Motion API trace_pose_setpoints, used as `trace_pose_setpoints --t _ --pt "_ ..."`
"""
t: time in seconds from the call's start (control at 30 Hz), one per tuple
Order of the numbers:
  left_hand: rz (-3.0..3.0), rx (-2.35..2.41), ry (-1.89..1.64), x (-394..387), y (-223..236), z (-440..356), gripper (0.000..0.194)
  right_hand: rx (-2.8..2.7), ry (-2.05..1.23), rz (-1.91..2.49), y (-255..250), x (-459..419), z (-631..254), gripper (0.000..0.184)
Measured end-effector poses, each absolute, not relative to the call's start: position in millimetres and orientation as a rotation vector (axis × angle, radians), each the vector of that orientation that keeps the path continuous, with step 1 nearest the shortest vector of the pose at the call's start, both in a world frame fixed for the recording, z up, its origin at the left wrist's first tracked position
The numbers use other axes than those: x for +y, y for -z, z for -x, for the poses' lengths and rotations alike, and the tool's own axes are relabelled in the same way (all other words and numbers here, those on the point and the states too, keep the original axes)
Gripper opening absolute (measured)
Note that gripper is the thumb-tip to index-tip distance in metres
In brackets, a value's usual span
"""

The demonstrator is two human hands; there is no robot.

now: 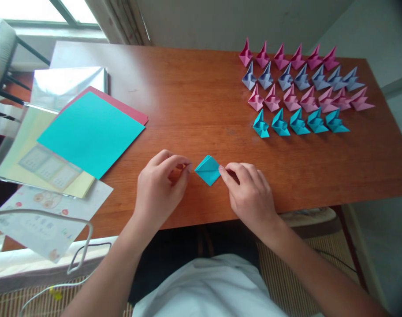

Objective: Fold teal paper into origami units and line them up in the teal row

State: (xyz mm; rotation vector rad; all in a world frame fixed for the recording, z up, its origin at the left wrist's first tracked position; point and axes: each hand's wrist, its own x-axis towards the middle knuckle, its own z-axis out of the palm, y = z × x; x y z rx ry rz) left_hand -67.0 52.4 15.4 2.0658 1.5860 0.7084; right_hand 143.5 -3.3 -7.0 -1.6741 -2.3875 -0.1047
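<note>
A small turquoise paper [207, 171], folded into a diamond with several layers and a crease across its middle, lies near the table's front edge. My right hand [250, 189] pinches its right corner between thumb and forefinger. Just beyond the left corner is my left hand [164, 180], thumb and fingertips pressed together, with a narrow gap to the paper and nothing seen between them. Folded turquoise origami pieces [299, 122] stand in a row at the right, all shaped alike with pointed tips.
Behind the turquoise row are rows of pink [309, 99], lavender [302, 77] and magenta origami pieces [296, 57]. At left, a large turquoise sheet [95, 132] overlaps a red sheet [139, 115], yellow paper in clear packaging [29, 132] and a printed sheet [45, 224]. The wooden table [187, 88] carries everything.
</note>
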Motion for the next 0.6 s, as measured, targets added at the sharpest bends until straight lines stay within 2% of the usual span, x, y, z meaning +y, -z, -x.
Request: trace_pose_setpoints --t 0.3,0.6 --pt "-2.107 1.642 -0.246 63 -19 54 0.018 -2.376 0.056 1.694 6 -3 -143 0.036" --pt "-2.132 1.645 -0.111 69 -23 54 0.02 -2.383 0.088 1.697 2 -3 -141 0.034"
